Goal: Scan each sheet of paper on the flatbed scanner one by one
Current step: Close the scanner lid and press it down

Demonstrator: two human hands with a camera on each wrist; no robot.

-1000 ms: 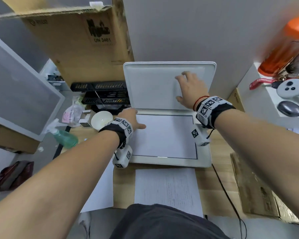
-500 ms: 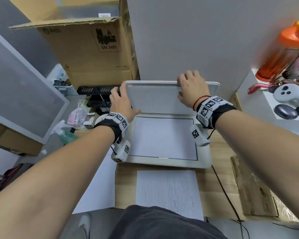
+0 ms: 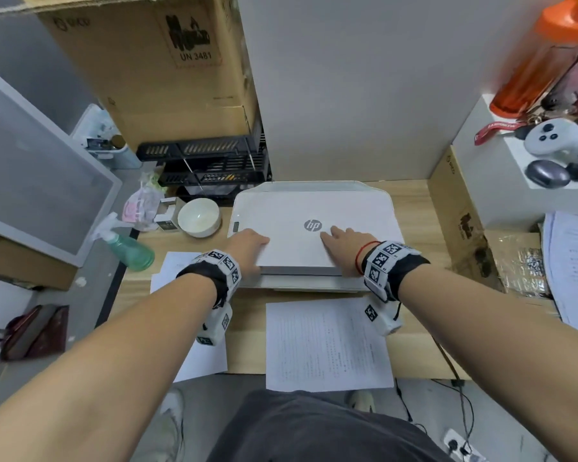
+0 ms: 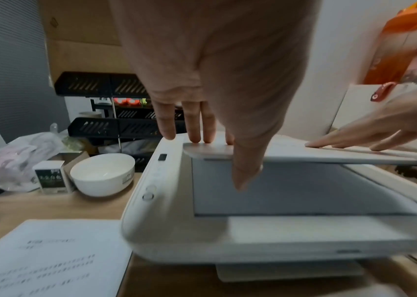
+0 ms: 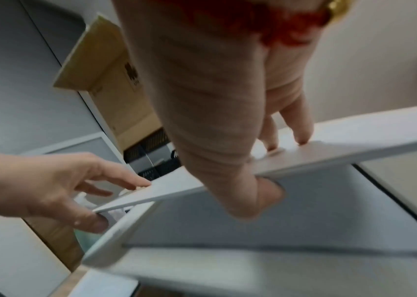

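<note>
The white HP flatbed scanner (image 3: 301,281) sits mid-desk with its lid (image 3: 314,235) almost down. My left hand (image 3: 247,248) pinches the lid's front left corner, fingers (image 4: 194,128) on top and thumb beneath. My right hand (image 3: 347,245) pinches the front edge further right, thumb (image 5: 253,197) under the lid (image 5: 329,146). In both wrist views a gap remains, showing the pale grey scan bed (image 4: 304,191). A printed sheet (image 3: 327,345) lies in front of the scanner, and another sheet (image 3: 181,271) lies to its left.
A white bowl (image 3: 199,217), a green spray bottle (image 3: 127,250) and black trays (image 3: 207,165) crowd the left of the scanner. A cardboard box (image 3: 154,61) stands behind. More papers (image 3: 574,268) lie at the right, below a shelf with an orange bottle (image 3: 548,61).
The lid has swung from upright down to nearly flat. My left hand left the scan bed and took the lid's left corner; both hands came down and toward me with it.
</note>
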